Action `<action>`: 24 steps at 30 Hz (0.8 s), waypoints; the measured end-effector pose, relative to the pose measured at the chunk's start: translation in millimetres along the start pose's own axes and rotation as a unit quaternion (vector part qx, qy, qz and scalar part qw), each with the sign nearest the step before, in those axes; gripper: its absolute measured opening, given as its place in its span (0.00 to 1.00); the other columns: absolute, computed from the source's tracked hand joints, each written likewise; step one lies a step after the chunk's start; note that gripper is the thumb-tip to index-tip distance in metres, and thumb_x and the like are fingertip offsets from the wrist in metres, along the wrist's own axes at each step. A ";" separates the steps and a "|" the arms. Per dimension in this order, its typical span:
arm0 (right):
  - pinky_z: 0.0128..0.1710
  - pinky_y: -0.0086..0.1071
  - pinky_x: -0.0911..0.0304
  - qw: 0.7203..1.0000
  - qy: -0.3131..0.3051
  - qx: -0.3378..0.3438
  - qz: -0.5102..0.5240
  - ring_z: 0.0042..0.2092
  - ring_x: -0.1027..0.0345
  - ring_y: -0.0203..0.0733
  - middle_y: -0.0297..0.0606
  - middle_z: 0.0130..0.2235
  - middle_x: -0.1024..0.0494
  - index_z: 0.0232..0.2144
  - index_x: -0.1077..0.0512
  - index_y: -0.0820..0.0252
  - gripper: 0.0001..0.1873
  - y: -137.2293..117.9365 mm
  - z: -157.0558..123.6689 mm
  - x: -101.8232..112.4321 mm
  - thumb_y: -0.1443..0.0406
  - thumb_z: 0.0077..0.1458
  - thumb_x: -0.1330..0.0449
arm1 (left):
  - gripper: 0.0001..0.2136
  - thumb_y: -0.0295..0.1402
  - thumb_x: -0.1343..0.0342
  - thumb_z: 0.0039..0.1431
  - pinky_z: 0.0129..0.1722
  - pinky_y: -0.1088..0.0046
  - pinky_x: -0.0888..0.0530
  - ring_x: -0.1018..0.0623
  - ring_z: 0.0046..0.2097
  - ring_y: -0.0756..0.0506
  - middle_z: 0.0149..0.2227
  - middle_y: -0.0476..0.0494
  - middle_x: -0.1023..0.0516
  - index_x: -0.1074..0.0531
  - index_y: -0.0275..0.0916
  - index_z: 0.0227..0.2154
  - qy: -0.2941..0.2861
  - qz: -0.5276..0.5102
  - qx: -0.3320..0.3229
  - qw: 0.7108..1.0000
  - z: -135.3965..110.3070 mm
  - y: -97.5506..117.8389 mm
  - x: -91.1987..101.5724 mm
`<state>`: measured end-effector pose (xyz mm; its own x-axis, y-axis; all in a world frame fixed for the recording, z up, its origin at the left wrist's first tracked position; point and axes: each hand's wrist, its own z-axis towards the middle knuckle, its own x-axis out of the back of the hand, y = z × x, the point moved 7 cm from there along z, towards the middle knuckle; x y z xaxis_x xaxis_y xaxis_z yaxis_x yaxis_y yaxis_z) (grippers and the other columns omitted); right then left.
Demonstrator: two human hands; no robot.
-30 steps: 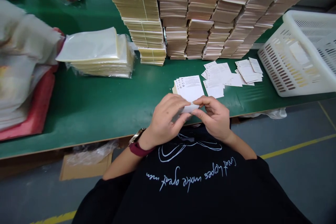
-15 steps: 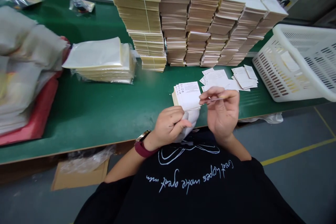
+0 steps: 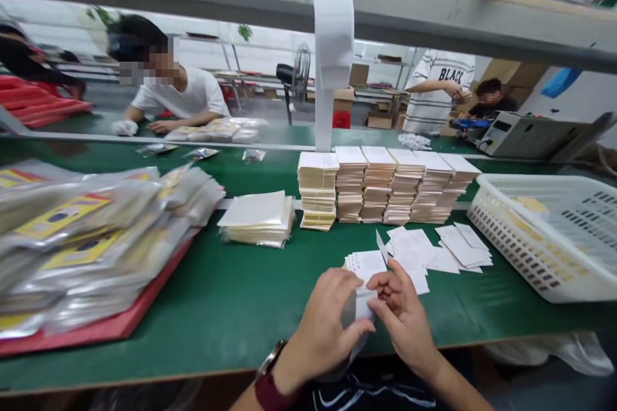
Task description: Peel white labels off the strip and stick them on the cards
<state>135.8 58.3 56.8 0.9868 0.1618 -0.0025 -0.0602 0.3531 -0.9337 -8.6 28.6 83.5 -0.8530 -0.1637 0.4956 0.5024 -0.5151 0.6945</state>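
Note:
My left hand (image 3: 330, 318) is curled round a pale, sheet-like white piece (image 3: 365, 306), mostly hidden by my fingers, so its kind is unclear. My right hand (image 3: 402, 314) is closed, with a thin white card (image 3: 382, 246) standing up from its fingers. Its thumb and fingertips also meet the edge of the white piece. Just beyond both hands lies a stack of printed white cards (image 3: 367, 262). To its right, loose white cards (image 3: 414, 249) spread over the green table (image 3: 231, 302).
Tall stacks of cards (image 3: 364, 170) stand behind. A bagged pile of sheets (image 3: 255, 215) and a red tray (image 3: 120, 324) of clear packets are leftward. At right sits a white basket (image 3: 540, 270). A white paper strip (image 3: 332, 32) hangs overhead; a co-worker (image 3: 183, 96) sits opposite.
My view has tilted up, bringing the shelf and other people into sight. My right hand has moved in against my left; the card in it now points upward.

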 end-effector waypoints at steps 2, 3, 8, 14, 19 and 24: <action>0.34 0.30 0.27 1.000 -0.001 0.020 -0.011 0.35 0.26 0.37 0.34 0.38 0.23 0.59 0.38 0.40 0.30 -6.0 0.2 -2.8 0.67 0.56 0.39 | 0.05 0.35 0.44 0.61 0.40 0.68 0.27 0.26 0.39 0.45 0.35 0.44 0.24 0.28 0.41 0.37 -0.015 -0.017 0.021 1.000 -2.0 -1.3 -1.8; 0.33 0.29 0.27 0.999 -0.004 0.031 -0.017 0.34 0.26 0.36 0.33 0.38 0.23 0.58 0.37 0.39 0.30 -8.4 0.0 -4.3 0.67 0.56 0.39 | 0.05 0.33 0.47 0.62 0.37 0.70 0.28 0.26 0.36 0.46 0.32 0.45 0.25 0.28 0.40 0.32 -0.004 -0.032 0.036 0.999 -3.1 -4.0 -1.3; 0.32 0.31 0.27 0.994 0.005 0.096 -0.044 0.33 0.26 0.39 0.34 0.35 0.23 0.59 0.37 0.40 0.30 -8.6 -2.0 -3.6 0.68 0.57 0.40 | 0.15 0.40 0.49 0.64 0.27 0.74 0.33 0.29 0.28 0.48 0.24 0.48 0.29 0.32 0.39 0.23 0.083 -0.045 0.044 0.995 -5.1 -15.0 3.2; 0.36 0.32 0.27 0.973 0.058 0.176 -0.137 0.35 0.25 0.40 0.35 0.33 0.22 0.60 0.37 0.46 0.31 -4.8 -7.0 5.8 0.70 0.55 0.40 | 0.25 0.44 0.56 0.67 0.21 0.74 0.42 0.38 0.20 0.52 0.15 0.51 0.39 0.41 0.39 0.15 0.126 0.027 -0.041 0.991 -2.8 -6.0 -1.7; 0.37 0.34 0.27 0.979 0.055 0.124 -0.155 0.34 0.26 0.40 0.31 0.31 0.23 0.58 0.37 0.43 0.27 -4.0 -2.3 4.6 0.65 0.57 0.40 | 0.25 0.41 0.55 0.67 0.20 0.73 0.45 0.41 0.18 0.53 0.14 0.52 0.43 0.43 0.38 0.13 0.150 0.079 -0.047 0.984 -5.1 -5.6 -5.1; 0.38 0.36 0.28 0.985 0.032 0.074 -0.154 0.33 0.26 0.41 0.31 0.31 0.23 0.58 0.38 0.46 0.27 -6.4 -1.2 0.9 0.62 0.57 0.39 | 0.25 0.42 0.58 0.68 0.20 0.71 0.44 0.40 0.19 0.52 0.14 0.52 0.43 0.44 0.39 0.14 0.170 0.073 -0.075 0.980 -8.6 2.4 -2.2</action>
<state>137.2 55.1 62.4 0.9690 -0.0295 0.2453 0.2259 0.5075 -0.8315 -6.7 20.5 79.6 -0.7838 -0.5024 0.3651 0.6185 -0.5782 0.5322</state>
